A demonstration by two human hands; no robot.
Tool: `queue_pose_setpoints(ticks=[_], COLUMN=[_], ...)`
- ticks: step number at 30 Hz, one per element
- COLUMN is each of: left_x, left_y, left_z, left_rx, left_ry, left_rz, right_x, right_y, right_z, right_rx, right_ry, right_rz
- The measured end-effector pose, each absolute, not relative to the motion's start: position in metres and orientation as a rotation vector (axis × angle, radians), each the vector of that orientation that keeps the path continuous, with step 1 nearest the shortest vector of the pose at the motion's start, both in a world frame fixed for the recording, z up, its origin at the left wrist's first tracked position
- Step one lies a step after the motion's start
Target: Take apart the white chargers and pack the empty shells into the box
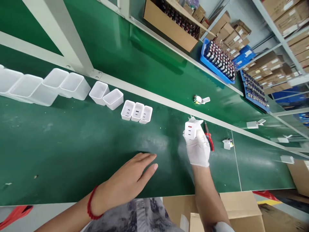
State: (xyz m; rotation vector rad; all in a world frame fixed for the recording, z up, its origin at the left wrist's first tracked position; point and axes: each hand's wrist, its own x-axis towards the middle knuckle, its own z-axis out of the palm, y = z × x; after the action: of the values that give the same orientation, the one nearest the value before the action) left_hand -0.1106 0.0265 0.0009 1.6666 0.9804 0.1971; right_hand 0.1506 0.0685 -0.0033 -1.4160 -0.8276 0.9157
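Note:
My right hand (198,149), in a white glove, is closed around a white charger (190,130) with one red-edged slot and two dark slots on its face. Metal prongs show at its far side. Just right of that hand, pliers (209,137) with red handles lie on the bench. My bare left hand (129,175) rests palm down near the front edge with its fingers stretched out, holding nothing. Ahead of it stand three white charger housings (136,111) side by side, with slots in their bottoms.
More white open housings (98,92) line the bench's left rear. A small circuit part with white pieces (200,100) lies on the ledge, another (227,143) on the right. Blue trays (217,61) of components and a cardboard box (169,27) stand at the back. Cardboard cartons (238,206) are below the edge.

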Motion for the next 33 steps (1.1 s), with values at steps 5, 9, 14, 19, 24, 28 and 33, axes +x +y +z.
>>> queue_pose_setpoints(ticks=[5, 9, 14, 19, 24, 28, 33], left_x=[-0.107, -0.107, -0.117, -0.126, -0.117, -0.107, -0.1], left_y=[0.027, 0.03, 0.043, 0.082, 0.109, 0.106, 0.09], left_z=[-0.001, -0.002, -0.004, -0.007, -0.018, -0.012, 0.007], left_rx=[1.67, 1.689, 1.745, 2.331, 2.638, 2.598, 2.455], left_ry=[0.984, 1.01, 1.273, 1.503, 1.6, 1.695, 1.367], left_rz=[0.132, 0.067, 0.44, 0.94, 0.674, 0.697, 0.824], right_x=[0.172, 0.186, 0.216, 0.302, 0.363, 0.373, 0.359], right_y=[0.156, 0.243, 0.273, 0.25, 0.249, 0.243, 0.21], right_z=[-0.017, -0.026, -0.025, 0.0, 0.0, 0.0, 0.016], right_rx=[-1.857, -2.02, -2.153, -2.342, -2.521, -2.522, -2.292], right_ry=[-1.381, -1.555, -1.648, -1.711, -1.917, -1.913, -1.74], right_rz=[0.221, 0.031, -0.014, -0.108, 0.089, 0.113, 0.164])
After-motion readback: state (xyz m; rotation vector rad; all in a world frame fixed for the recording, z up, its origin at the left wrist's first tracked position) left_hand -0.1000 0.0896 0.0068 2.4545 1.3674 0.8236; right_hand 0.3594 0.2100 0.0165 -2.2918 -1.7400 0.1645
